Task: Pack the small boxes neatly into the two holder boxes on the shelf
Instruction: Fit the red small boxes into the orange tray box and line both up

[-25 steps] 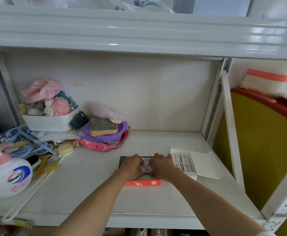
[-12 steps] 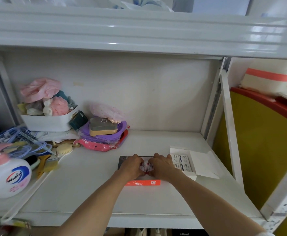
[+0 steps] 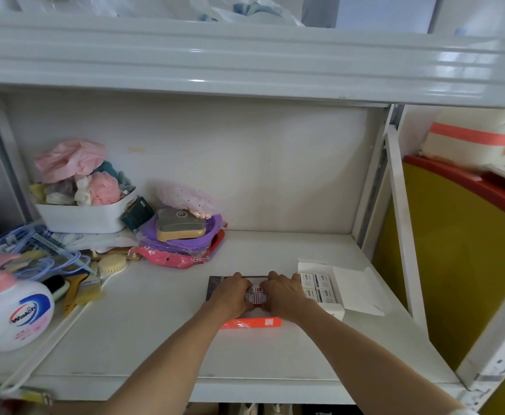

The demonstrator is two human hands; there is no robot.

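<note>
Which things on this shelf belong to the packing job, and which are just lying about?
Job: left hand; right hand; red-and-white small boxes; dark holder box; white holder box.
Lying about: soap bottle; white tub; brushes; hangers.

Bright, soft daylight overall, with glare streaking the upper shelf edge. Mild wide-angle bending at the borders. Slightly soft focus throughout, faint shadows only.

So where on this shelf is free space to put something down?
Bare patches: the shelf behind the hands, up to the back wall; the front strip between the soap bottle and the arms. The left end is crowded with brushes, hangers and a tub.
</note>
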